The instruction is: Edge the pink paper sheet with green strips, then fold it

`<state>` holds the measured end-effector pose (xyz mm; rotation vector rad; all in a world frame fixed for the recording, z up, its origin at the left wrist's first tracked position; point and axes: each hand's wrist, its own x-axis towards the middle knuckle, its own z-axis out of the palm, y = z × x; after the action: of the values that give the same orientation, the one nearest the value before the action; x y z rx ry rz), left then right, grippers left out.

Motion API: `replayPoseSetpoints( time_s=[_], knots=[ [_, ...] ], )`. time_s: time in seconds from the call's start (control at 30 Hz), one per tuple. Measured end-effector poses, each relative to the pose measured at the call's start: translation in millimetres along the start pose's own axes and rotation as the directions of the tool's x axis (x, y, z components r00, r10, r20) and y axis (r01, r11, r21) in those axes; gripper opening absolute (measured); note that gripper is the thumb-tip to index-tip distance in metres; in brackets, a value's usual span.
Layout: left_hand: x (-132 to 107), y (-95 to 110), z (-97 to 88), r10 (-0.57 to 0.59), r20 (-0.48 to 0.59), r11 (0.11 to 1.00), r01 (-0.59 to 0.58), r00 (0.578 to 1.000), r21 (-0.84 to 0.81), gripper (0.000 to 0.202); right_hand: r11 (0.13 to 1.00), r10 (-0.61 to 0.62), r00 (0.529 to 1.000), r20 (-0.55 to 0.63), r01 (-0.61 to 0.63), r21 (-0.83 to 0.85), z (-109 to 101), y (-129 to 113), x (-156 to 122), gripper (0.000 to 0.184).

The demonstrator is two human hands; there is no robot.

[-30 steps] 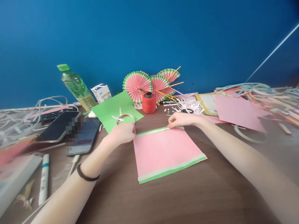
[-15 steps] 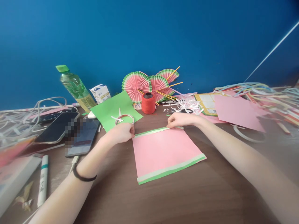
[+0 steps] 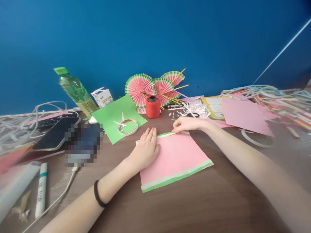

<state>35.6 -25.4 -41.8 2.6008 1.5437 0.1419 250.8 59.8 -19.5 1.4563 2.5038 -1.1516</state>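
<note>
A pink paper sheet [image 3: 177, 158] with white and green strips along its near and far edges lies on the brown table. My left hand [image 3: 145, 149] rests flat on the sheet's far left corner, fingers stretched out together. My right hand [image 3: 187, 124] pinches the white strip at the sheet's far edge, fingers closed on it. A black band circles my left wrist.
Behind the sheet lie a green paper [image 3: 116, 116] with a tape roll [image 3: 127, 126], a red thread spool [image 3: 153, 107] and watermelon paper fans [image 3: 150, 85]. At left are phones [image 3: 55, 133], cables, a green bottle [image 3: 73, 90] and a marker [image 3: 40, 189]. Pink paper [image 3: 243, 115] and coloured strips fill the right.
My left hand let go of the sheet's far left corner, opened, and moved right onto the pink sheet, lying flat. My right hand stays pinched on the far edge strip.
</note>
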Motion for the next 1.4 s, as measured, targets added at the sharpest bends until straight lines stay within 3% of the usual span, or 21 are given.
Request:
replayPoseSetpoints(
  time_s=[0.13, 0.23, 0.47, 0.7, 1.4],
  knots=[
    [-3.3, 5.5, 12.7, -0.127, -0.031, 0.984, 0.130, 0.991, 0.118, 0.061, 1.000, 0.000, 1.000, 0.014, -0.001, 0.013, -1.1, -2.5, -1.8, 0.029],
    [-3.9, 5.8, 13.2, -0.156, -0.027, 0.976, 0.158, 0.987, 0.149, 0.063, 1.000, 0.014, 1.000, 0.003, -0.014, 0.005, -0.6, -4.1, -2.0, 0.034],
    [-5.0, 6.2, 10.6, -0.144, -0.006, 0.980, 0.144, 0.989, 0.134, 0.063, 0.997, 0.065, 0.996, -0.061, -0.066, -0.027, 2.9, -4.5, 0.7, 0.040],
    [-6.0, 6.8, 6.8, -0.094, -0.003, 0.992, 0.093, 0.996, 0.090, 0.051, 0.996, 0.083, 0.994, -0.064, -0.084, -0.009, 3.1, -4.8, 0.5, 0.040],
    [-6.5, 6.7, 7.6, -0.072, -0.010, 0.993, 0.073, 0.997, 0.097, 0.050, 0.991, 0.100, 0.990, -0.103, -0.108, -0.077, 4.9, -13.6, -2.3, 0.034]
  ],
)
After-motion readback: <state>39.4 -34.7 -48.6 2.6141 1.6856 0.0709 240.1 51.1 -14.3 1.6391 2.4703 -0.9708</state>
